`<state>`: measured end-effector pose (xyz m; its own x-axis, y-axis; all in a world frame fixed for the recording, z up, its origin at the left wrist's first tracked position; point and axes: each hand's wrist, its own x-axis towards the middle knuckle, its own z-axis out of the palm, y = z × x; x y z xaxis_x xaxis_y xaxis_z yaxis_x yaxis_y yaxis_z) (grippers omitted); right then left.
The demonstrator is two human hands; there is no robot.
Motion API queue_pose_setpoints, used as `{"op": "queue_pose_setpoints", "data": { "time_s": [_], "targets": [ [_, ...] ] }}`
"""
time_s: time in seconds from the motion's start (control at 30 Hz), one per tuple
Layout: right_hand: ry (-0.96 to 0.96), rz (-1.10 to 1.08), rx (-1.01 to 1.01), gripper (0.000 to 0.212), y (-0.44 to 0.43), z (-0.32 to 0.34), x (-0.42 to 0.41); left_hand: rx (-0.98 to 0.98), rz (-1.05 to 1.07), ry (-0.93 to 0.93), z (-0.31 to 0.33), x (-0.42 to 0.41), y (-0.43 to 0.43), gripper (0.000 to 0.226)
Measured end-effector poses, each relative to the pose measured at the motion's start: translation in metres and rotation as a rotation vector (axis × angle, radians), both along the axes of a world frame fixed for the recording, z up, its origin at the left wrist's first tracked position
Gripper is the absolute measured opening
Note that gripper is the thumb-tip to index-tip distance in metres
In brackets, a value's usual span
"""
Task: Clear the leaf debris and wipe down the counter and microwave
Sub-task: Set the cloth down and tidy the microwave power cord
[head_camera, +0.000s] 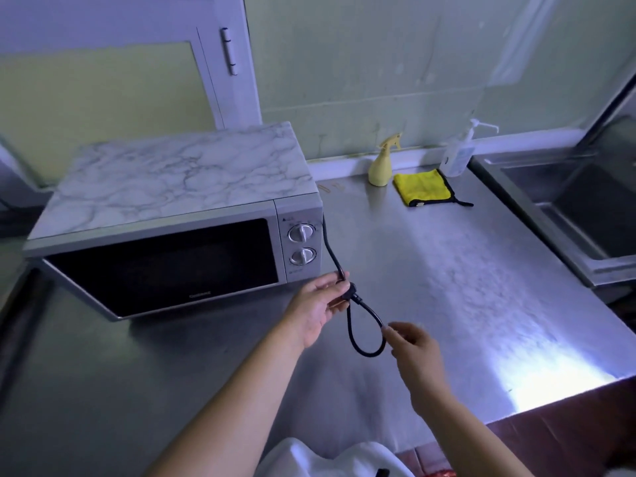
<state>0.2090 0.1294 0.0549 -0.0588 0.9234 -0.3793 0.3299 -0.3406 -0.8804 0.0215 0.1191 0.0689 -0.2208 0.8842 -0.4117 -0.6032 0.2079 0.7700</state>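
Microwave (165, 187) sits on the steel counter (447, 287) just left of the left hand (316, 311), its dark door shut and its top covered in a marble pattern. Its black power cord (364, 352) runs down from the right side of the casing into the left hand, whose fingers curl round it beside the plug (351, 294). Below that hand the cord hangs in a loop. The right hand (413, 346) pinches the loop's right side between thumb and forefinger, though the fingertips are blurred.

Well beyond both hands, by the wall, stand a yellow spray bottle (380, 166) – opaque, contents hidden – and a translucent pump bottle (456, 160) whose fill level I cannot tell. Between them lies a folded yellow cloth (423, 187). Far right of the right hand – a steel sink (550, 215).
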Motion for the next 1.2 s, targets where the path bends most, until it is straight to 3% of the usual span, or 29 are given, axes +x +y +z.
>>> {"op": "queue_pose_setpoints", "data": {
  "time_s": [0.1,0.2,0.33,0.43,0.57,0.6,0.7,0.83,0.93,1.03,1.2],
  "targets": [
    [0.379,-0.228,-0.447,0.031,-0.005,-0.004,0.008,0.024,0.022,0.064,0.001,-0.001,0.002,0.028],
    [0.773,-0.143,-0.932,0.064,-0.001,0.004,0.001,0.035,0.023,0.065,0.003,0.003,0.007,0.026],
    [1.035,-0.178,-0.949,0.086,0.034,0.013,-0.023,0.046,-0.020,0.074,0.004,0.018,0.016,0.026],
    [1.123,-0.345,-0.876,0.074,0.076,0.019,-0.034,0.025,-0.023,0.119,0.006,0.022,0.019,0.028],
    [0.991,-0.308,-0.792,0.036,0.123,0.020,-0.049,-0.014,0.043,0.107,0.005,0.023,0.025,0.012],
    [0.939,-0.259,-0.764,0.035,0.131,0.021,-0.054,-0.024,0.080,0.060,0.006,0.024,0.027,0.009],
    [0.769,-0.128,-0.671,0.038,0.149,0.021,-0.069,-0.155,0.229,-0.014,-0.001,0.022,0.043,0.036],
    [0.404,0.147,-0.523,0.040,0.168,0.008,-0.087,-0.354,0.225,0.227,-0.020,0.029,0.056,0.017],
    [0.201,0.323,-0.443,0.052,0.179,0.001,-0.102,-0.393,0.216,0.258,-0.028,0.031,0.060,0.014],
    [0.206,0.365,-0.458,0.058,0.182,-0.002,-0.121,-0.403,0.238,0.229,-0.028,0.032,0.064,0.012],
    [0.218,0.350,-0.427,0.049,0.173,-0.009,-0.143,-0.426,0.208,0.259,-0.027,0.029,0.064,0.015]
  ]
}}
